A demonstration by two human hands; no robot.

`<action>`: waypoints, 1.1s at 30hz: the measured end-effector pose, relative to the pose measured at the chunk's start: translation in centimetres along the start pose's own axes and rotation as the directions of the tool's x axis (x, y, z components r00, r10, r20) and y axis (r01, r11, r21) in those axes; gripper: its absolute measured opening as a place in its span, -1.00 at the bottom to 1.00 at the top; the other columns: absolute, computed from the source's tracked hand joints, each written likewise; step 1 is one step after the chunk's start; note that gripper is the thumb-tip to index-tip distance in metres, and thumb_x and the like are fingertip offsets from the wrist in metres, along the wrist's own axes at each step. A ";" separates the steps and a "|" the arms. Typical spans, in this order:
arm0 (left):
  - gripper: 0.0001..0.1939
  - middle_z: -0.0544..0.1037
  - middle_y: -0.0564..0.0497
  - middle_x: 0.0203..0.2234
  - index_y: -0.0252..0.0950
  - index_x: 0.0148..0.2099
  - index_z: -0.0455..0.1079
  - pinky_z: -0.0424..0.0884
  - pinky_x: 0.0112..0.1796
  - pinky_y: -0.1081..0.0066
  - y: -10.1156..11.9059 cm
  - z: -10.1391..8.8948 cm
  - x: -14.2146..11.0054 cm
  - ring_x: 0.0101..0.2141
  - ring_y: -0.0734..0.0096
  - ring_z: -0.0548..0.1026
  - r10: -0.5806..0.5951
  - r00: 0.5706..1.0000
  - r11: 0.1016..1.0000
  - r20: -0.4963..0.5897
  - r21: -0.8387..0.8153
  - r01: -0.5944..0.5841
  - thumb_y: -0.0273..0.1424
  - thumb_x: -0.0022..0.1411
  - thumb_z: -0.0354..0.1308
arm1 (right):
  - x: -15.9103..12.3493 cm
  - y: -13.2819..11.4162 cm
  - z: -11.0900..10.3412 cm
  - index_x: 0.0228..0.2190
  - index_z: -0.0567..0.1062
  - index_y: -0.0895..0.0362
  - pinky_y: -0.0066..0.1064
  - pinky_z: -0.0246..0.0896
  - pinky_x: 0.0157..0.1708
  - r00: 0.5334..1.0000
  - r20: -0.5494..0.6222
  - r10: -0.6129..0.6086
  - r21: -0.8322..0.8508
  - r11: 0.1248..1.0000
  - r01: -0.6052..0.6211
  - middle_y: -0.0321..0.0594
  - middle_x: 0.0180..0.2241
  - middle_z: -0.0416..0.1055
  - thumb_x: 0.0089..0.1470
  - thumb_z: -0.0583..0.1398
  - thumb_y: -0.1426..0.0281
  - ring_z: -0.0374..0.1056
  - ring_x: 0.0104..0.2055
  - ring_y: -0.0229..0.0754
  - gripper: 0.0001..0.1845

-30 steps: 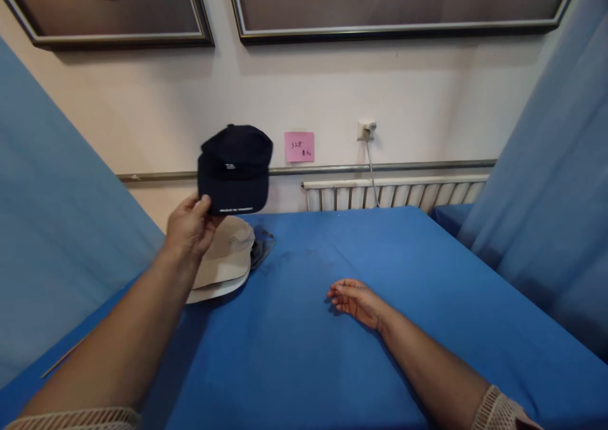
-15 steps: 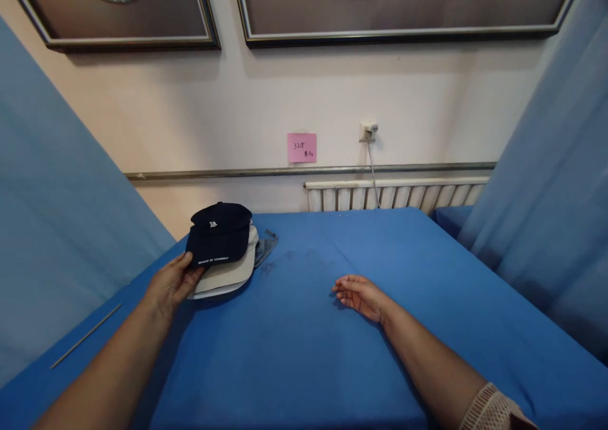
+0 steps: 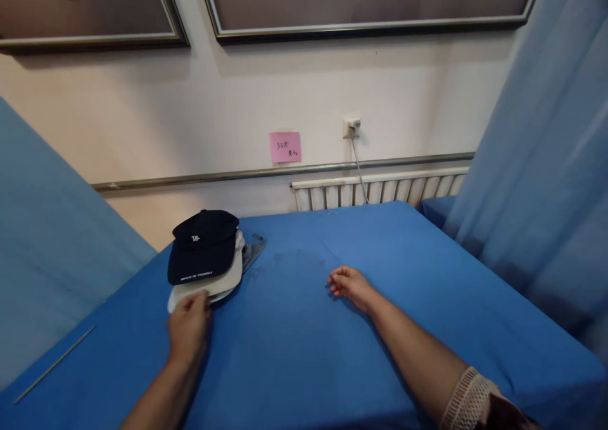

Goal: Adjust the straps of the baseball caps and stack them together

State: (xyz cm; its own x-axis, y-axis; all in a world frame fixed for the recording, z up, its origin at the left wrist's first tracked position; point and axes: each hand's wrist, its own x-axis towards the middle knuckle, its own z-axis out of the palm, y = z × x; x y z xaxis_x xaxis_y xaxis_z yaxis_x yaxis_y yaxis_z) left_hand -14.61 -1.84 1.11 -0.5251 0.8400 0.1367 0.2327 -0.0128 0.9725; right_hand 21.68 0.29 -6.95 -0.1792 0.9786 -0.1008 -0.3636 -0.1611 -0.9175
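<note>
A navy cap point(image 3: 202, 252) with white lettering on its brim tops a stack at the left of the blue-covered table point(image 3: 294, 347). Below it shows a beige cap point(image 3: 223, 282), and a paler brim point(image 3: 177, 298) sticks out at the bottom. Grey-blue fabric with a strap point(image 3: 253, 252) pokes out behind the stack. My left hand point(image 3: 189, 323) is just in front of the brims, its fingers curled together and slightly blurred, with nothing visible in them. Near the table's middle, my right hand point(image 3: 350, 286) rests with loosely bent fingers, holding nothing.
A thin stick point(image 3: 54, 365) lies near the table's left edge. Blue curtains point(image 3: 532, 145) hang on both sides. Against the wall are a radiator point(image 3: 380, 189), a pipe point(image 3: 213, 177), a pink note point(image 3: 285, 147) and a plugged-in socket point(image 3: 351, 128).
My left hand brought the navy cap down onto the stack, let it go and drew back in front of the brims. My right hand stayed nearly still, and the view shifted slightly.
</note>
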 end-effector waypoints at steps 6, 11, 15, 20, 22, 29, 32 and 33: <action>-0.69 0.37 0.12 -0.68 -0.26 -0.39 0.34 0.22 -0.58 0.46 0.0 9.8 -5.1 -0.65 0.42 0.33 0.021 0.898 0.965 0.439 0.226 -0.134 -0.09 0.05 0.10 | 1.4 0.5 -1.0 -0.42 0.41 0.11 -0.46 0.22 -0.53 0.997 -0.052 -0.049 -0.138 0.990 0.041 -0.28 -0.45 0.48 -0.13 0.35 0.26 0.37 -0.52 -0.30 -0.72; -0.73 0.45 0.09 -0.59 -0.23 -0.38 0.39 0.26 -0.44 0.42 -0.5 11.0 -4.7 -0.51 0.34 0.44 0.117 0.811 0.837 0.573 0.383 -0.392 -0.15 0.14 0.05 | 1.8 0.8 -1.1 -0.42 0.40 0.12 -0.46 0.24 -0.53 0.998 -0.043 -0.038 -0.151 0.988 0.031 -0.29 -0.46 0.48 -0.14 0.34 0.25 0.38 -0.52 -0.30 -0.71; -0.71 0.46 0.10 -0.57 -0.23 -0.35 0.40 0.27 -0.43 0.42 -1.2 10.4 -4.2 -0.50 0.34 0.43 0.112 0.780 0.852 0.615 0.345 -0.394 -0.13 0.17 0.03 | 1.9 0.9 -1.1 -0.41 0.40 0.12 -0.46 0.23 -0.54 0.998 -0.047 -0.036 -0.167 0.986 0.028 -0.28 -0.45 0.47 -0.13 0.33 0.25 0.38 -0.53 -0.30 -0.72; -0.70 0.47 0.09 -0.54 -0.24 -0.34 0.41 0.29 -0.40 0.42 -1.4 10.3 -4.0 -0.46 0.32 0.45 0.091 0.769 0.876 0.633 0.316 -0.363 -0.12 0.17 0.04 | 1.7 1.2 -1.0 -0.40 0.41 0.11 -0.48 0.22 -0.53 0.998 -0.034 -0.060 -0.221 0.974 0.051 -0.31 -0.46 0.45 -0.09 0.32 0.28 0.37 -0.52 -0.32 -0.75; -0.70 0.50 0.08 -0.51 -0.24 -0.31 0.41 0.30 -0.38 0.41 -1.5 10.3 -4.0 -0.44 0.31 0.46 0.073 0.755 0.880 0.652 0.314 -0.356 -0.12 0.19 0.03 | 1.6 1.3 -0.7 -0.39 0.40 0.10 -0.49 0.20 -0.54 0.997 -0.047 -0.061 -0.264 0.963 0.047 -0.33 -0.48 0.43 -0.08 0.32 0.28 0.36 -0.53 -0.32 -0.76; -0.69 0.53 0.05 -0.47 -0.25 -0.26 0.41 0.29 -0.36 0.41 -0.4 10.1 -4.5 -0.42 0.31 0.47 0.038 0.677 0.823 0.735 0.361 -0.438 -0.14 0.22 0.00 | 0.2 0.0 0.1 -0.48 0.40 0.13 -0.45 0.23 -0.47 0.986 -0.044 -0.159 -0.508 0.853 0.115 -0.28 -0.55 0.41 0.13 0.11 -0.04 0.33 -0.53 -0.29 -0.52; -0.62 0.50 0.03 -0.55 -0.25 -0.37 0.40 0.20 -0.44 0.40 2.5 9.9 -4.9 -0.48 0.31 0.43 0.041 0.619 0.744 0.784 0.390 -0.542 -0.05 0.21 0.02 | -1.0 -1.9 0.5 -0.53 0.41 0.13 -0.41 0.22 -0.47 0.961 -0.052 -0.271 -0.541 0.816 0.201 -0.23 -0.59 0.38 0.16 -0.12 -0.19 0.33 -0.55 -0.25 -0.30; -0.59 0.49 0.03 -0.57 -0.25 -0.40 0.39 0.18 -0.45 0.39 3.8 9.7 -4.9 -0.50 0.31 0.41 0.058 0.617 0.725 0.785 0.392 -0.566 -0.02 0.21 0.01 | -1.5 -2.8 0.8 -0.53 0.41 0.13 -0.40 0.22 -0.47 0.947 -0.054 -0.318 -0.529 0.813 0.243 -0.23 -0.59 0.38 0.15 -0.16 -0.21 0.33 -0.55 -0.24 -0.26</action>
State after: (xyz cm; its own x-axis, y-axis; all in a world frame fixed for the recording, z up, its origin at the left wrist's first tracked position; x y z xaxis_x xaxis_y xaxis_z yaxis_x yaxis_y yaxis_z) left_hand -3.18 -0.74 2.34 0.3314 0.9434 -0.0074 0.7867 -0.2720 0.5542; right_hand 22.21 -0.83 -3.95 -0.0050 0.9845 0.1754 0.1441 0.1743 -0.9741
